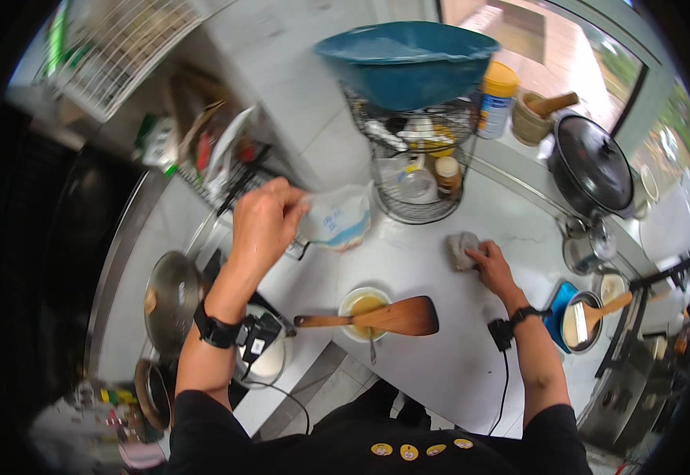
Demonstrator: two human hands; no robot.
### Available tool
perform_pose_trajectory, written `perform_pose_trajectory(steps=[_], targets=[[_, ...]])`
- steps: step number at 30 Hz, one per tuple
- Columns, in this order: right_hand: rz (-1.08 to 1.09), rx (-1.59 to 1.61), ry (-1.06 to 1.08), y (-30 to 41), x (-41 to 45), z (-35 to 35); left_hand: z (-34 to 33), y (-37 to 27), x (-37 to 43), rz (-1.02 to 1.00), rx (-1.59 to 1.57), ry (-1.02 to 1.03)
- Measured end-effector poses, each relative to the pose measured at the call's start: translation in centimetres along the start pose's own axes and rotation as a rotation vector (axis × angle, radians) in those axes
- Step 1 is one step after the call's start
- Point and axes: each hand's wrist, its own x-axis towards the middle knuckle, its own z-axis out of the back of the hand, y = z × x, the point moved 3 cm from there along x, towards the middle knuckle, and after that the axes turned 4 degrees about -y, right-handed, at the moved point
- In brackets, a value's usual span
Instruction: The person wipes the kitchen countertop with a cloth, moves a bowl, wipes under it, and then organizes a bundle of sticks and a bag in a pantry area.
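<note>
My left hand (pixel 268 217) pinches the top corner of a white plastic packet (pixel 339 219) that bears writing and has a blue band. The packet hangs above the counter's back part. My right hand (pixel 490 267) grips a crumpled grey cloth or small bag (pixel 462 249); which of the two I cannot tell. Between my forearms, a white bowl (pixel 345 323) holds yellowish liquid (pixel 366 303) with a metal spoon (pixel 373 347) in it. Across the bowl's top lies a wooden spatula (pixel 404 317), its blade darkened and pointing right.
Behind the packet stands a tiered wire rack (pixel 419 211) with jars, topped by a blue-green plastic basin (pixel 407 71). A wok (pixel 173 303) is at left. To the right are a lidded black pot (pixel 594 163) and a small pan (pixel 597 338) on a blue cloth (pixel 554 320).
</note>
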Motion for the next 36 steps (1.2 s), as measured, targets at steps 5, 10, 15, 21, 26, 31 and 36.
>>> perform_pose_trajectory(steps=[5,10,15,21,26,31,36], targets=[[0.128,-0.089,-0.035,3.3,-4.5,0.8,8.2,2.4,-2.8,0.176,-0.102,-0.082],[0.031,-0.102,-0.011,3.2,-6.5,1.2,17.4,3.7,-3.1,0.297,0.037,-0.143],[-0.058,-0.031,0.006,4.3,-7.4,1.4,23.0,6.9,-1.1,0.362,0.211,-0.24],[0.039,-0.111,-0.056,3.3,-7.7,0.7,23.1,10.9,3.1,0.273,0.399,-0.431],[-0.175,0.073,0.016,6.1,-7.6,0.9,14.2,15.8,1.5,0.316,0.34,-0.246],[0.041,-0.11,-0.076,2.8,-7.7,0.9,9.4,15.7,2.7,0.186,0.455,-0.284],[-0.021,-0.232,-0.134,3.2,-7.0,0.8,10.5,14.1,0.3,0.188,0.252,-0.319]])
